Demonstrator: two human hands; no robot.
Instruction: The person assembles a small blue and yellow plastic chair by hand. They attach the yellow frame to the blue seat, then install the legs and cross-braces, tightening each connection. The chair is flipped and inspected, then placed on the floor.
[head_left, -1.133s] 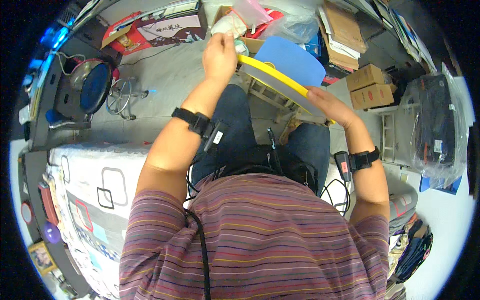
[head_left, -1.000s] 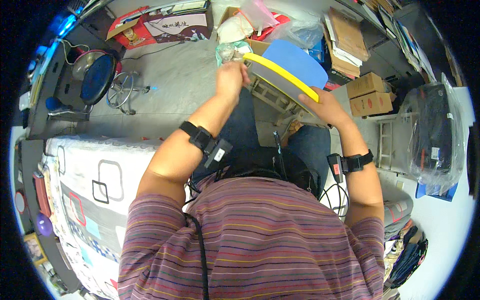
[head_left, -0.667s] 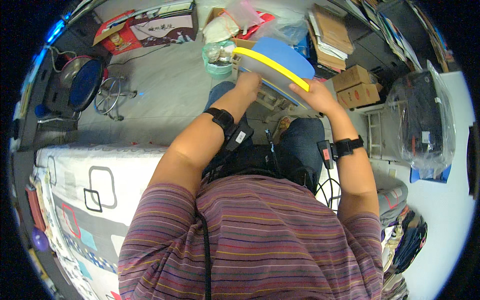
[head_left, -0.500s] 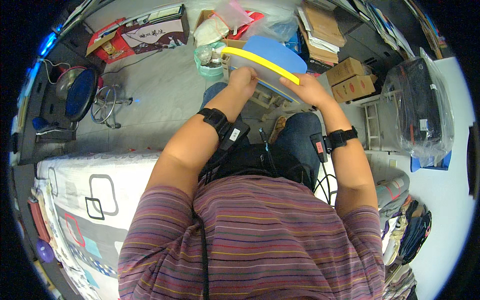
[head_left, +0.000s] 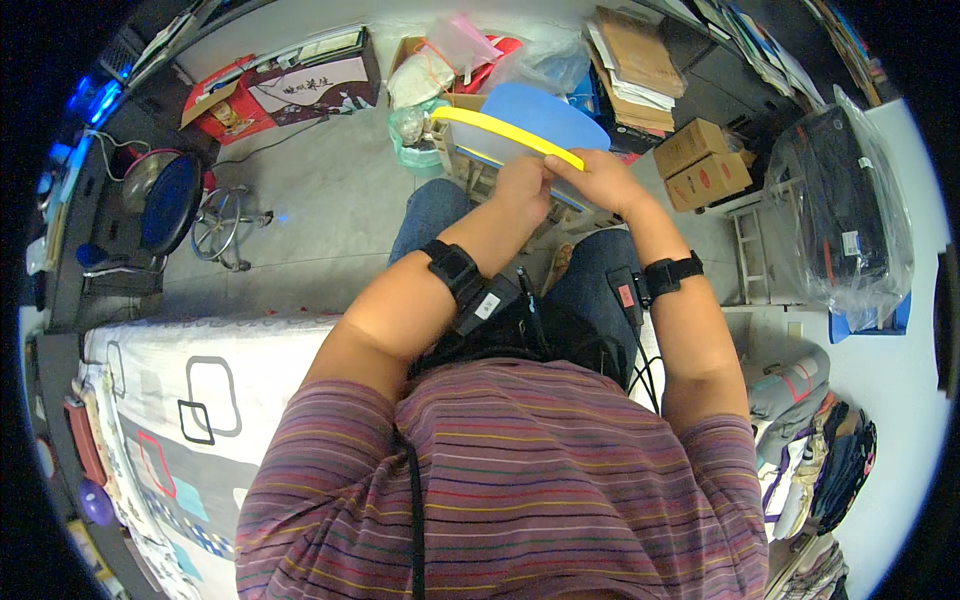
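Note:
A curved object (head_left: 553,118) with a blue upper face, a bright yellow edge strip and a pale near side stands above my knees; its exact kind is unclear. My right hand (head_left: 600,181) grips it at the right end of the yellow strip, thumb along the top. Close beside it, touching or nearly so, my left hand (head_left: 524,188) is closed against the pale near side. The fingertips of that hand are hidden, so what it pinches cannot be made out.
Past the object sit a green bin (head_left: 418,150) and plastic bags. Cardboard boxes (head_left: 705,165), stacked papers (head_left: 637,65) and a plastic-wrapped black case (head_left: 838,215) stand on the right. A wheeled stool (head_left: 222,222) is on the left, with a patterned bed (head_left: 150,350) nearer.
My left hand has slid right along the object's near side, up to my right hand. The object has shifted slightly left; my right hand still grips its right end.

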